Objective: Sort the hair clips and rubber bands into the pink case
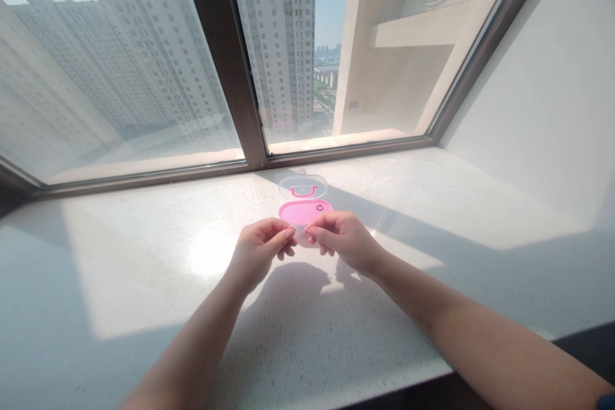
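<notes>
A small pink case [303,210] with a clear lid [302,186] raised stands open on the white stone sill [144,256], close to the window. A small ring-like item lies on its pink base. My left hand [259,250] and my right hand [343,240] meet just in front of the case, fingertips pinched together and almost touching. Whatever they pinch between them is too small to make out.
A dark window frame [225,77] runs along the far edge of the sill. A white wall [552,96] closes the sill on the right. The sill's front edge [408,384] lies near my forearms. Strong sunlight covers its middle.
</notes>
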Tool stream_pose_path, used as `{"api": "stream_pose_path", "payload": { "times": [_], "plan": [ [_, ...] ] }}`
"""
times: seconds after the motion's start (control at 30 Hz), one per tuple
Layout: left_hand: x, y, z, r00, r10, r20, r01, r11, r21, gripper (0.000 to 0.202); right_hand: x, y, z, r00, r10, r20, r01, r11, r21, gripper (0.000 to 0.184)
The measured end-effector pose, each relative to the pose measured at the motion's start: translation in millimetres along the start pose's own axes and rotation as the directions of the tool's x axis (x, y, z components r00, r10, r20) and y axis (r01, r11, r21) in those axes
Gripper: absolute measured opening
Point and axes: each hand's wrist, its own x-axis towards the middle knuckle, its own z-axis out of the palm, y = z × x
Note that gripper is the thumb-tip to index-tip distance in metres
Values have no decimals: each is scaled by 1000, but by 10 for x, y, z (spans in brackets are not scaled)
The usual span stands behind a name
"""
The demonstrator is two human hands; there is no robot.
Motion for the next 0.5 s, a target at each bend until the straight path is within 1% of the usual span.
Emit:
{"api": "stream_pose_path", "payload": {
  "times": [0.1,0.27,0.5],
  "plan": [
    [1,-12,-3,1000,22,-9,-22,1000,-8,16,-7,-19,3,1000,-20,-13,19,1000,-15,19],
    [3,-15,-6,999,31,-30,-32,999,-20,14,-18,-27,9,992,-100,-82,97,995,-36,16],
    [1,-2,1,999,30,-27,-30,999,-27,14,-17,-37,9,990,-112,-91,109,993,-35,15]
  ]
}}
